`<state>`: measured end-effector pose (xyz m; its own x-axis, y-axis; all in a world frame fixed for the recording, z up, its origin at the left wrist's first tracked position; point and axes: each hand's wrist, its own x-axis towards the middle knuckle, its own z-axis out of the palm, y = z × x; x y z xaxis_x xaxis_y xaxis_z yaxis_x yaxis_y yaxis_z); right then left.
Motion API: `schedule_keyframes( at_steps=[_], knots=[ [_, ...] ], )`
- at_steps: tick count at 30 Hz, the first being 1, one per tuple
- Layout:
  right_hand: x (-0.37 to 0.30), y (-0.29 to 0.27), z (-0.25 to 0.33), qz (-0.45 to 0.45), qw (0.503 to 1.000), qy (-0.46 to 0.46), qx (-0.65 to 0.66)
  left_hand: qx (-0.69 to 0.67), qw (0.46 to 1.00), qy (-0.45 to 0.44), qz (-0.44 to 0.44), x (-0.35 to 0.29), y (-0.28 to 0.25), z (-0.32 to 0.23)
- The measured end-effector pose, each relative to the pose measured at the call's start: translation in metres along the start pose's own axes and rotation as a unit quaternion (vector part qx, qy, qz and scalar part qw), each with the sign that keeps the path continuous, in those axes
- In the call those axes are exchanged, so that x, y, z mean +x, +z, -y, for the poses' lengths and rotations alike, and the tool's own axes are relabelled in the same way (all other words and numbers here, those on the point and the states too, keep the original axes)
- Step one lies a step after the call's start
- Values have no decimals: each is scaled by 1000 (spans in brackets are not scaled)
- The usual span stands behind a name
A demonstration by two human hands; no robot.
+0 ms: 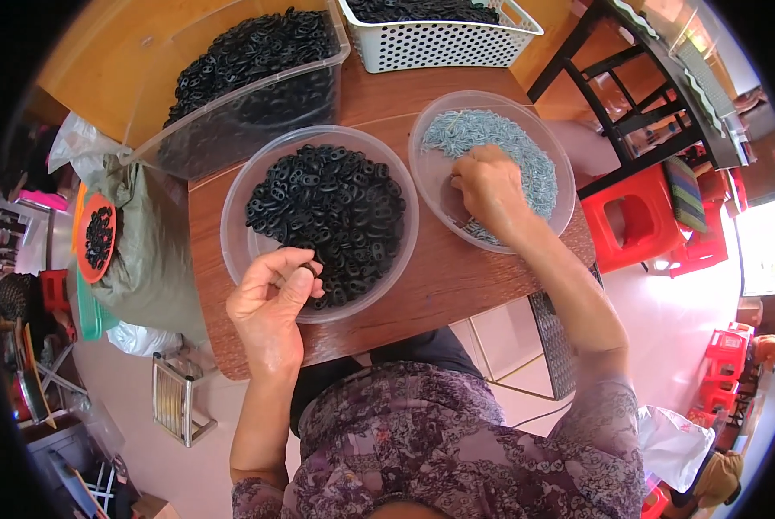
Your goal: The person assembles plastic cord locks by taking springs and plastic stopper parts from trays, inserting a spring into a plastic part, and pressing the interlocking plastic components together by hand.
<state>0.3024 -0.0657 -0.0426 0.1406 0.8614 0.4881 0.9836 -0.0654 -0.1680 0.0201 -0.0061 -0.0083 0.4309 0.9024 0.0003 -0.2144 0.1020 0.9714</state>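
Note:
My left hand (273, 303) pinches a small black two-holed plastic piece (310, 270) over the near left rim of a round clear bowl (234, 227). Black plastic pieces (340, 212) of the same kind are heaped in that bowl. My right hand (489, 183) reaches into a second round clear bowl (564, 164), its fingers bent and drawn together low over the contents. Many small silvery screws (482, 130) lie in it, piled toward the far and right sides. Whatever my right fingertips hold is too hidden to make out.
Both bowls stand on a brown wooden table (387, 95). Behind them are a large clear bin (257, 86) and a white perforated basket (443, 45), both full of black pieces. At the left, an orange dish (97, 238) rests by a grey-green sack (158, 259). Red stools (630, 221) stand at the right.

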Motion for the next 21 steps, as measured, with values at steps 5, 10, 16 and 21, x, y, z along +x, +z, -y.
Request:
schedule_keyframes(
  at_steps=[5,10,16,21],
  knots=[
    [7,1,-1,60,997,-43,-19,-19,1000,-14,-8,0,0,-3],
    [6,-3,-1,41,998,-47,29,-37,999,-14,-13,2,0,-2],
    [12,-33,69,73,962,52,257,-48,998,-44,1,3,1,-2],
    [15,-31,117,116,902,72,409,-63,996,-56,0,0,5,-5]
  ],
)
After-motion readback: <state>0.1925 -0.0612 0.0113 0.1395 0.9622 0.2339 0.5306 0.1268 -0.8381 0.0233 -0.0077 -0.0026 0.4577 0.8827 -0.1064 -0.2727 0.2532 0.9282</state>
